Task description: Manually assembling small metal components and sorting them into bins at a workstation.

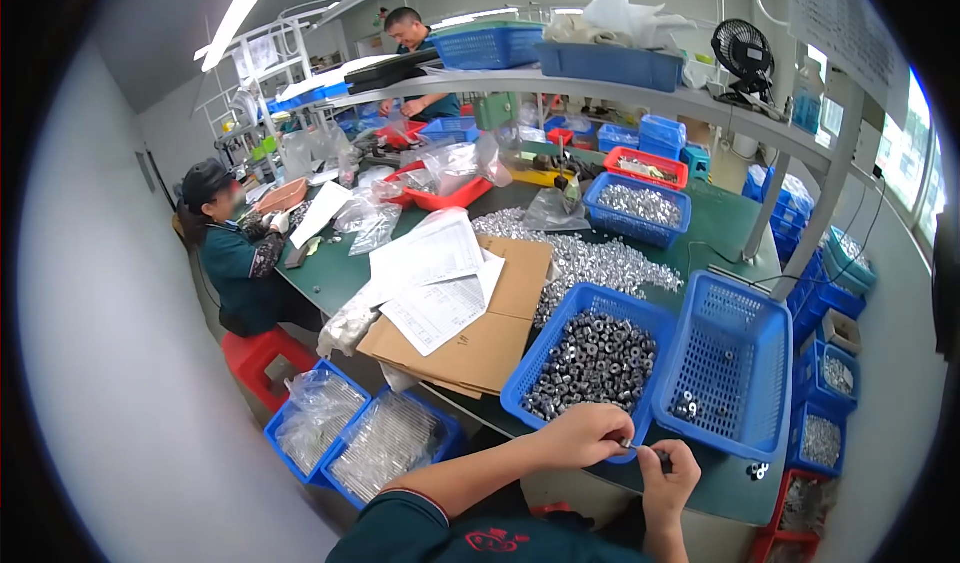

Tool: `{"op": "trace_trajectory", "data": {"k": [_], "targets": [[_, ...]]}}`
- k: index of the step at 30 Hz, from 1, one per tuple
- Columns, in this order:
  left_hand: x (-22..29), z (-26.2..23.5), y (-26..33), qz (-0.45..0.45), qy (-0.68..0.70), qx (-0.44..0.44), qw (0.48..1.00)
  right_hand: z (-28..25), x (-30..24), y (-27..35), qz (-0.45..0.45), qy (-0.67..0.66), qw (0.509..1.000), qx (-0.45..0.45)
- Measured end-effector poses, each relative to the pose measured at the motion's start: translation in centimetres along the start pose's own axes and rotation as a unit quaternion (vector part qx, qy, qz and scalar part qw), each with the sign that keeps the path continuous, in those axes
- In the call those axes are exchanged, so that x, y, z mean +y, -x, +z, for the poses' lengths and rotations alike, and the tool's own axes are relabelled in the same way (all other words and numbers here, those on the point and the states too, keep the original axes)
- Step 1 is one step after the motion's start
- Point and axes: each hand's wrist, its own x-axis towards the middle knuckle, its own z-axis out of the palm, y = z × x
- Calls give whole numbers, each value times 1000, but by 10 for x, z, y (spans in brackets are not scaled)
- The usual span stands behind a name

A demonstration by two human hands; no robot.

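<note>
- Far left of the desk [718, 215], at a lower level: two blue crates, the nearer holding a plastic-covered stack of slender metal rods [388, 450].
- Next, on the desk: flattened cardboard [510, 298] under loose printed sheets [430, 278]; a heap of bright silver parts [610, 263] lay beyond it to the right.
- Left basket [642, 315], blue: well filled with dark and grey metal rings [590, 363], directly in front of the hands.
- Left hand [585, 435], at the basket's near rim: thumb and forefinger pinched a small silver piece [628, 444], mostly covered.
- Right hand [670, 478], just beside it: thumb and forefinger closed on a small dark piece [663, 456]; its exact shape could not be told.
- Handling, judged: both pieces probably stiff, light singly, hard to break, perhaps slippery if oiled. Best hold: outer edges, between fingertip and thumb.
- Right basket [735, 358], blue: a few rings on its mesh bottom; several more lay on the desk by its near corner.
</note>
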Motion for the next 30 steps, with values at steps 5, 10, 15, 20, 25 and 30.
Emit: {"op": "trace_trajectory", "data": {"k": [5, 10, 15, 20, 25, 30], "targets": [[5, 10, -63, 144, -107, 51, 982, -26, 24, -2, 41, -34, 996, 73], [-32, 53, -154, 145, -334, -116, 924, -45, 40, 22, 31, -42, 998, 46], [-76, 95, -186, 61, -482, -280, 828, -51, 5, 36, 53, 3, 998, 45], [-74, 84, -172, 117, -429, -166, 880, -50, 5, 35, 68, -2, 997, 41], [-71, 22, -108, 152, -321, 108, 929, -44, 7, 32, 40, -12, 999, -5], [-86, -24, -48, -37, -346, -217, 912, -30, 18, 32, 56, -42, 997, -44]]}}
